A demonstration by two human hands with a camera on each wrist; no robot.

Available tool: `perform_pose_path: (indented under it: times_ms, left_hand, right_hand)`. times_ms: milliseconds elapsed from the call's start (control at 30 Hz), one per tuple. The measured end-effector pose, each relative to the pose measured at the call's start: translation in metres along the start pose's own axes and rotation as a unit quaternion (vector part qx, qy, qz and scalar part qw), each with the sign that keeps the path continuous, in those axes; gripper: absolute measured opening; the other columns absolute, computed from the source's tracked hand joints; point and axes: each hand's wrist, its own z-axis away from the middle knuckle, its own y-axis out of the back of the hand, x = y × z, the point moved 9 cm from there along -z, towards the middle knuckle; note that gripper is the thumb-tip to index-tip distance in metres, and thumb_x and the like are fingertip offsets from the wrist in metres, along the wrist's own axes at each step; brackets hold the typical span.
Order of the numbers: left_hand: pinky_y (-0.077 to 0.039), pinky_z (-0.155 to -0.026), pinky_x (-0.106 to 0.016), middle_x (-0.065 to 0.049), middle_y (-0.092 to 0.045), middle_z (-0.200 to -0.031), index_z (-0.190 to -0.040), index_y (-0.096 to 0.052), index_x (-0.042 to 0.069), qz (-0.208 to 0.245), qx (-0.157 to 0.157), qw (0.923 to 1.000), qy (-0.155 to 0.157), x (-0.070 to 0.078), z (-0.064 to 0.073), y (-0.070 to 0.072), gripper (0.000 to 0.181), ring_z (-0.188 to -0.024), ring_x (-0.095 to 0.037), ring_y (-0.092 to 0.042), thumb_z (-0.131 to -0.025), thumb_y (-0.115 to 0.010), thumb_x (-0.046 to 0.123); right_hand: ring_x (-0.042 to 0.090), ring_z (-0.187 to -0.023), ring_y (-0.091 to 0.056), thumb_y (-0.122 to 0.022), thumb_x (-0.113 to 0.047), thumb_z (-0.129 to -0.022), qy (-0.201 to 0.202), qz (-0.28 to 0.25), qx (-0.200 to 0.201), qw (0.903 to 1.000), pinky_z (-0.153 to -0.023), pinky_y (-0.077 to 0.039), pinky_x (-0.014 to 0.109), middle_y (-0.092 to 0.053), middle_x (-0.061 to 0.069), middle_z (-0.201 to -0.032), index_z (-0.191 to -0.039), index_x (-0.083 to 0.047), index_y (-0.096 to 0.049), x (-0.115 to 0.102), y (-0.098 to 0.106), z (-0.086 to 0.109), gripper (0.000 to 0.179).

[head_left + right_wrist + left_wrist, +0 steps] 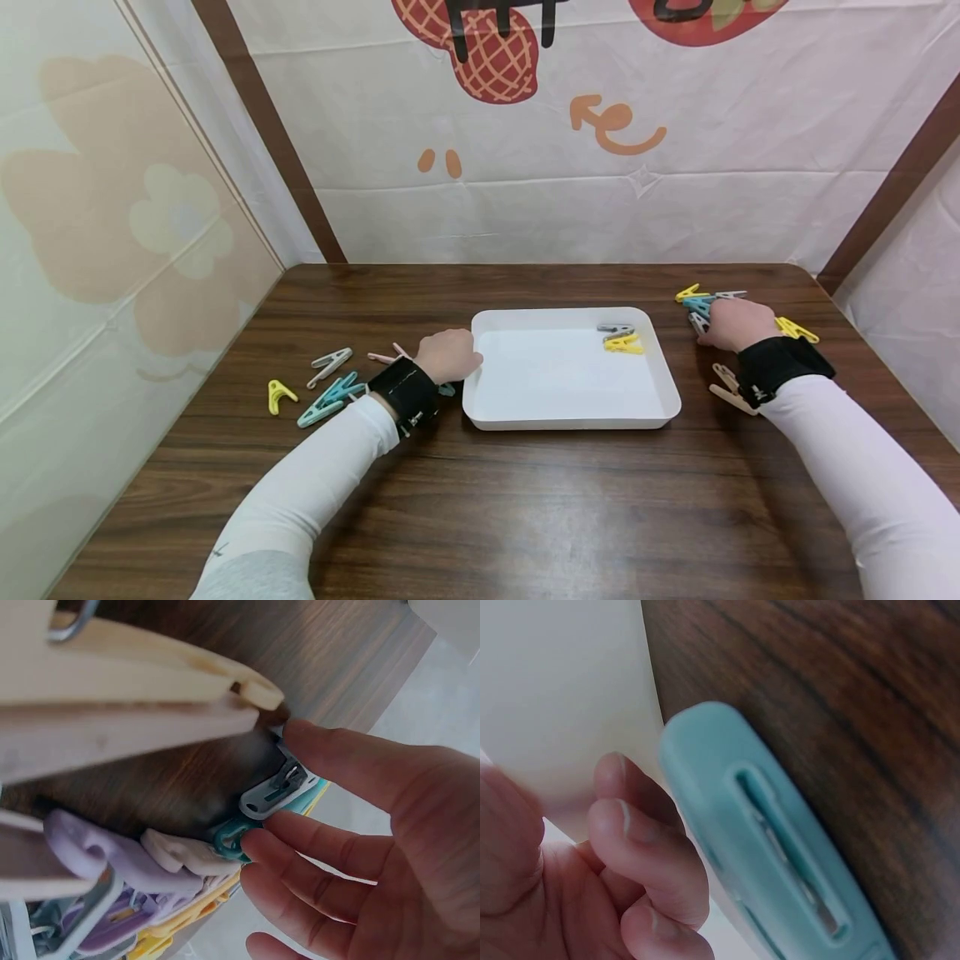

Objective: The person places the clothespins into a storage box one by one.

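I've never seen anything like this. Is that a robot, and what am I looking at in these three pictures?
No robot here: these are a person's left hand and right hand. The wide picture comes from a camera worn on the head; the two close-ups, from cameras worn on the wrists. On the brown table sits a white tray with clips inside. More clips lie on both sides. The right hand pinches a grey clip. The left hand is at the tray's left edge, near a teal clip; whether it holds anything isn't clear.
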Motion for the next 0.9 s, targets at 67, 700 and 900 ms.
perform_pose_path:
  times_ms: [67, 700, 900]
  left_hand:
    - [-0.038, -0.054, -0.032, -0.004, -0.048, -0.066, -0.072, -0.055, 0.01, 0.0, -0.001, 1.0, 0.001, 0.0, 0.0, 0.0, 0.03, -0.058, -0.02, -0.05, -0.097, -0.051, 0.025]
    - [-0.039, -0.055, -0.032, -0.004, -0.049, -0.067, -0.075, -0.057, 0.009, -0.001, -0.005, 1.0, 0.007, 0.0, 0.0, -0.001, 0.028, -0.06, -0.02, -0.051, -0.097, -0.051, 0.025]
    - [-0.038, -0.055, -0.032, -0.004, -0.048, -0.067, -0.073, -0.055, 0.01, -0.002, -0.007, 0.9999, 0.009, 0.0, 0.0, -0.001, 0.029, -0.059, -0.02, -0.05, -0.097, -0.05, 0.024]
  right_hand:
    - [0.034, -0.072, -0.052, -0.072, -0.026, -0.083, 0.0, -0.003, 0.0, 1.0, -0.065, -0.047, 0.054, -0.059, 0.02, -0.081, -0.089, 0.009, -0.063, 0.0, -0.001, -0.001, 0.037]
    - [0.032, -0.071, -0.054, -0.067, -0.02, -0.082, 0.025, -0.047, 0.023, 0.9983, -0.061, -0.044, 0.048, -0.062, 0.016, -0.081, -0.092, 0.005, -0.062, -0.009, 0.011, -0.004, 0.028]
    - [0.028, -0.068, -0.053, -0.065, -0.02, -0.083, 0.039, -0.072, 0.067, 0.9943, -0.056, -0.042, 0.044, -0.061, 0.014, -0.081, -0.101, 0.003, -0.06, -0.019, 0.033, 0.001, 0.03]
